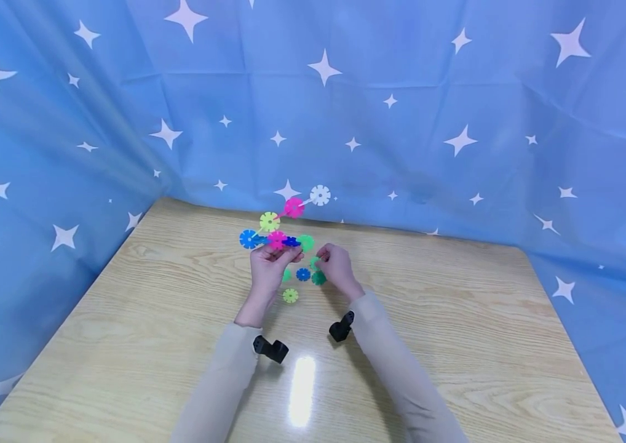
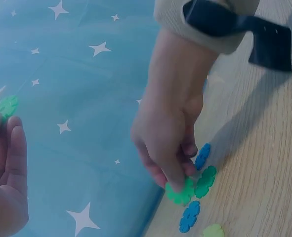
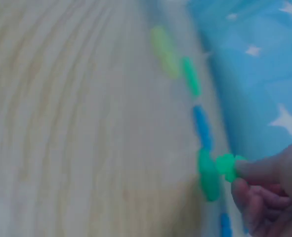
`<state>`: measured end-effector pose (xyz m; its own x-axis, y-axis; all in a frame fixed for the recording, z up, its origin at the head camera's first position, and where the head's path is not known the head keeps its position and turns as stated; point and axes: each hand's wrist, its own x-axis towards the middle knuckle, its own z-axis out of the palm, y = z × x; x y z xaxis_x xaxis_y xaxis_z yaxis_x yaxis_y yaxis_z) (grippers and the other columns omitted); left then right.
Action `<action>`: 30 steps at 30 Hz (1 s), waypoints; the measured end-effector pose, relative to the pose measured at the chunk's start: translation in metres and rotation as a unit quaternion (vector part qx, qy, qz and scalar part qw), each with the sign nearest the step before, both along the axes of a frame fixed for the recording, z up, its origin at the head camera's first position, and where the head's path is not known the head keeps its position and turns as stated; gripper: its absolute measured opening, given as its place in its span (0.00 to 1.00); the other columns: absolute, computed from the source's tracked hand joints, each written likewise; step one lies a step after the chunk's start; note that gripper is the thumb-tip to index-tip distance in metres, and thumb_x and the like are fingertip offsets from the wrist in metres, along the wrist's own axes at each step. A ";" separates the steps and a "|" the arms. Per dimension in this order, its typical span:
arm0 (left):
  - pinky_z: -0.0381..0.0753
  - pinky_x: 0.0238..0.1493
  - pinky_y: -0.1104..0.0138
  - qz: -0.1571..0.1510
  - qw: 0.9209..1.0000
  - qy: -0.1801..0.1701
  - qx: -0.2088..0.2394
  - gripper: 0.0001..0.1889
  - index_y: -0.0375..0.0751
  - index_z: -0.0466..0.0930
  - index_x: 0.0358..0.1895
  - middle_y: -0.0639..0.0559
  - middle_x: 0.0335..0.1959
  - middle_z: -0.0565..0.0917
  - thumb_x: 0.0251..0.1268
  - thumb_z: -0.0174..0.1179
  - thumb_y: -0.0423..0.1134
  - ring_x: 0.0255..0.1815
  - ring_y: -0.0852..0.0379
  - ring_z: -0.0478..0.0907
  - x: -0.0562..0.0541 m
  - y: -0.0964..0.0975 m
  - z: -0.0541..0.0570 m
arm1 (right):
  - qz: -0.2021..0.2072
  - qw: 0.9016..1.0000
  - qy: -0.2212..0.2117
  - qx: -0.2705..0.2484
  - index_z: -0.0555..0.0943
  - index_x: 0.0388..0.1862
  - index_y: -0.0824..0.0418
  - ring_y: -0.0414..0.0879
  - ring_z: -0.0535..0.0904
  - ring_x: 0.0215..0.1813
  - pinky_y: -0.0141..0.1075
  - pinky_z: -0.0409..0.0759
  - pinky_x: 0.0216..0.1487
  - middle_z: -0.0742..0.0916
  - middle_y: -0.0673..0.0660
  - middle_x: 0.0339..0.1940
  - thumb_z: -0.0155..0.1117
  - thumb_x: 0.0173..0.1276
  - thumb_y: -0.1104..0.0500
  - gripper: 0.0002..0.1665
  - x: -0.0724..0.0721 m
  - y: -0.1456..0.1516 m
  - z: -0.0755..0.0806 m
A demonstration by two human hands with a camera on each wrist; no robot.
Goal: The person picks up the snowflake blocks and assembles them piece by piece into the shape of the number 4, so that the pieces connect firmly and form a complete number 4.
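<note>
My left hand (image 1: 267,269) grips a chain of slotted plastic flower-shaped discs and holds it up over the table. The chain runs from a white disc (image 1: 320,195) through a pink disc (image 1: 294,207), a yellow-green disc (image 1: 270,221) and a blue disc (image 1: 248,239), then back to a green disc (image 1: 306,243) at its near right end. Between thumb and fingers, my right hand (image 1: 339,271) pinches a single bright green disc (image 3: 227,166), apart from the chain. Close below it lies a darker green disc (image 2: 205,181).
More loose discs lie on the wooden table (image 1: 457,344): a blue disc (image 1: 303,274), a yellow-green disc (image 1: 290,296) and a bright green disc (image 1: 286,275) partly behind my left hand. A blue star-patterned curtain (image 1: 401,123) hangs along the table's back edge.
</note>
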<state>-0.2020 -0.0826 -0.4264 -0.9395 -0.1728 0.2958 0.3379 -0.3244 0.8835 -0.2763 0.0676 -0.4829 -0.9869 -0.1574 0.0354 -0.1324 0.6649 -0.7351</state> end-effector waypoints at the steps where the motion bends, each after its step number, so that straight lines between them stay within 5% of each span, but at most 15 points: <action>1: 0.84 0.34 0.68 0.001 1.000 0.001 0.000 0.03 0.20 0.80 0.34 0.56 0.22 0.85 0.57 0.58 0.19 0.24 0.62 0.83 0.000 0.000 0.000 | -0.007 0.999 0.001 -0.039 0.79 0.36 0.67 0.49 0.78 0.29 0.36 0.79 0.30 0.81 0.59 0.27 0.64 0.61 0.68 0.05 0.003 0.002 0.002; 4: 0.84 0.34 0.68 0.003 1.000 0.001 0.001 0.03 0.22 0.81 0.33 0.56 0.22 0.85 0.57 0.58 0.19 0.24 0.62 0.83 0.000 0.001 0.001 | -0.027 0.984 -0.018 -0.173 0.79 0.39 0.71 0.49 0.81 0.25 0.37 0.82 0.29 0.82 0.62 0.26 0.60 0.64 0.69 0.07 0.015 0.008 0.016; 8: 0.84 0.33 0.68 0.000 1.000 0.008 0.007 0.03 0.22 0.81 0.33 0.56 0.22 0.85 0.57 0.58 0.19 0.24 0.62 0.83 -0.002 0.002 0.000 | -0.042 0.943 -0.055 -0.325 0.77 0.46 0.75 0.44 0.82 0.24 0.35 0.84 0.31 0.83 0.61 0.29 0.59 0.66 0.68 0.12 0.034 0.015 0.042; 14: 0.84 0.32 0.69 -0.004 1.000 0.019 0.010 0.06 0.29 0.82 0.31 0.56 0.24 0.85 0.56 0.58 0.19 0.24 0.62 0.83 -0.004 0.004 -0.001 | -0.042 0.902 -0.049 -0.427 0.76 0.49 0.77 0.39 0.82 0.25 0.30 0.83 0.33 0.83 0.52 0.25 0.60 0.66 0.68 0.16 0.055 0.020 0.071; 20: 0.84 0.32 0.69 -0.002 1.000 0.018 0.006 0.04 0.16 0.78 0.33 0.56 0.22 0.85 0.56 0.58 0.18 0.23 0.62 0.82 -0.004 0.006 -0.002 | -0.037 0.885 -0.039 -0.462 0.74 0.50 0.80 0.38 0.81 0.24 0.27 0.82 0.31 0.84 0.50 0.24 0.58 0.66 0.70 0.17 0.064 0.019 0.084; 30: 0.84 0.33 0.69 -0.003 1.000 0.009 0.002 0.05 0.15 0.78 0.34 0.57 0.23 0.85 0.57 0.58 0.19 0.24 0.61 0.83 -0.001 0.009 -0.003 | -0.046 0.864 -0.054 -0.498 0.74 0.49 0.80 0.40 0.82 0.24 0.27 0.83 0.31 0.84 0.52 0.23 0.58 0.65 0.72 0.15 0.072 0.014 0.090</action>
